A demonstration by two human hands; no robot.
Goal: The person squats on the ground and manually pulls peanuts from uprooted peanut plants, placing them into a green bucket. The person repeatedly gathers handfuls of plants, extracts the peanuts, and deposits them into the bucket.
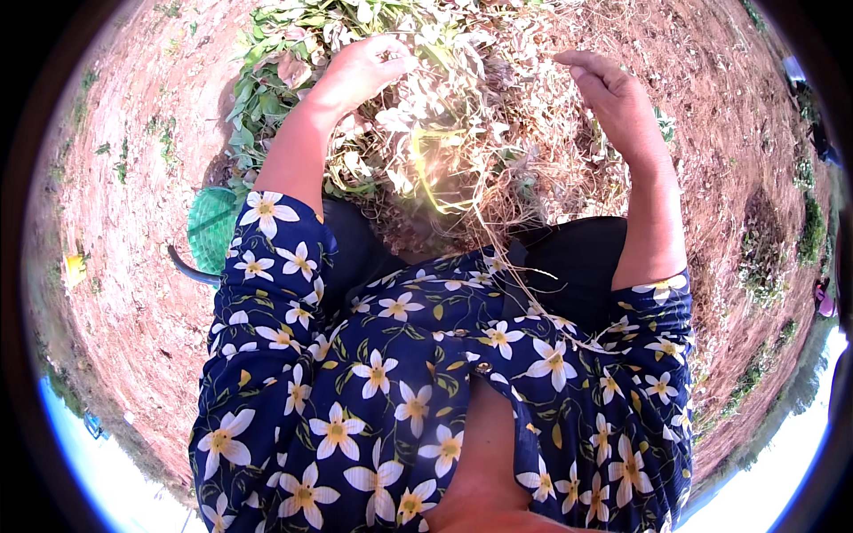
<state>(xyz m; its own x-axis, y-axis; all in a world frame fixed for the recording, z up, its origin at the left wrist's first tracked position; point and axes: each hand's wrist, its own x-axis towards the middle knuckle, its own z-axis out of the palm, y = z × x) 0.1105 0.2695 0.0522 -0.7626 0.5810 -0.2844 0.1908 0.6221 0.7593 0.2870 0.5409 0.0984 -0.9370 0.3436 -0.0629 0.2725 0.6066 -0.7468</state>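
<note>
My left hand [365, 72] is over the left part of a heap of uprooted leafy plants [453, 100], its thumb and fingers curled toward each other. Glare hides whether any stem lies in that grip. At the heap's right side is my right hand [614, 93], index finger stretched out and thumb a little below it, with nothing visible between them. Fresh green leaves [266, 103] lie at the heap's left; the middle is pale, dry leaves and thin stems. A yellowish stem [423, 170] curves in front of me, and dry root strands [510, 256] trail onto my shirt.
Close to my left elbow stands a green woven container [212, 230], with a dark curved piece [192, 268] beside it. A yellow object [75, 270] lies farther left on the reddish soil [146, 280]. Low plants [760, 260] grow at the right.
</note>
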